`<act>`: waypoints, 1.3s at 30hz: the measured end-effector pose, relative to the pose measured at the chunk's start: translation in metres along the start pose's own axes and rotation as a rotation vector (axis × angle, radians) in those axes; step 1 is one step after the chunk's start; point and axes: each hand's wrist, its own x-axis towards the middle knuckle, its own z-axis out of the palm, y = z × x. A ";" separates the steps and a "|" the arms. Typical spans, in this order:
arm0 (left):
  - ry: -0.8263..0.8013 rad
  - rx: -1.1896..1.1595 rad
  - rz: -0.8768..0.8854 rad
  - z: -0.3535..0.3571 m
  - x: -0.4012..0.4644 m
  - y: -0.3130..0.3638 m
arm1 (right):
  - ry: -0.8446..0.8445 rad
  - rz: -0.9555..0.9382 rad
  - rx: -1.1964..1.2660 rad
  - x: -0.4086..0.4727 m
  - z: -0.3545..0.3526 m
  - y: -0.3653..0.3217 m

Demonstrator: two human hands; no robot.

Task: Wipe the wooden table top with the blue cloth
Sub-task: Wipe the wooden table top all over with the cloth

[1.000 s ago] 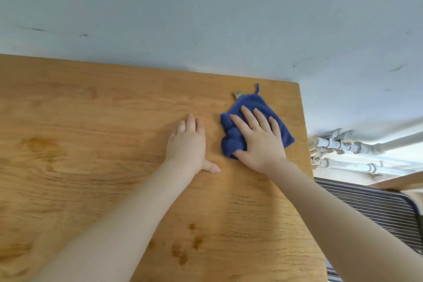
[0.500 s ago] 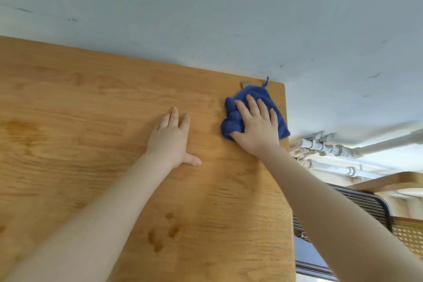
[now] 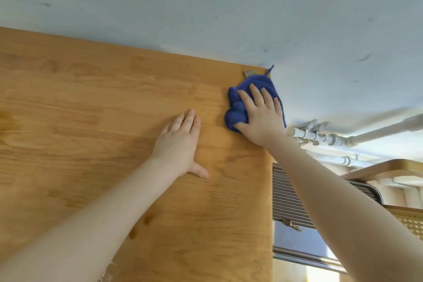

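The wooden table top (image 3: 91, 121) fills the left and middle of the view and ends against a pale blue-grey wall. A bunched blue cloth (image 3: 238, 110) lies at the table's far right corner, with one side hanging over the right edge. My right hand (image 3: 261, 117) presses flat on the cloth, fingers spread toward the wall. Left of the cloth, my left hand (image 3: 180, 142) rests palm down on the bare wood with its thumb out. It holds nothing.
A small grey tag (image 3: 249, 73) sits at the table's back corner beside the cloth's loop. White pipes (image 3: 320, 136) run along the wall to the right. Below them are a ribbed dark panel (image 3: 288, 199) and a wooden chair (image 3: 389, 167) with a woven seat.
My right hand has pushed the cloth away from me to the far right corner, now partly over the edge. The left hand has stayed flat on the wood.
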 end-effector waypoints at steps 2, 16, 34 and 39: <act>-0.010 0.001 -0.003 -0.003 0.001 0.002 | -0.014 -0.086 -0.005 -0.040 0.004 -0.001; 0.025 0.060 -0.020 -0.005 -0.004 0.003 | -0.022 -0.223 -0.025 -0.100 0.014 -0.014; 0.042 -0.040 0.077 0.006 -0.069 -0.060 | 0.012 -0.236 -0.066 -0.130 0.035 -0.061; -0.060 -0.115 -0.042 0.016 -0.082 -0.076 | -0.043 -0.235 -0.061 -0.125 0.027 -0.067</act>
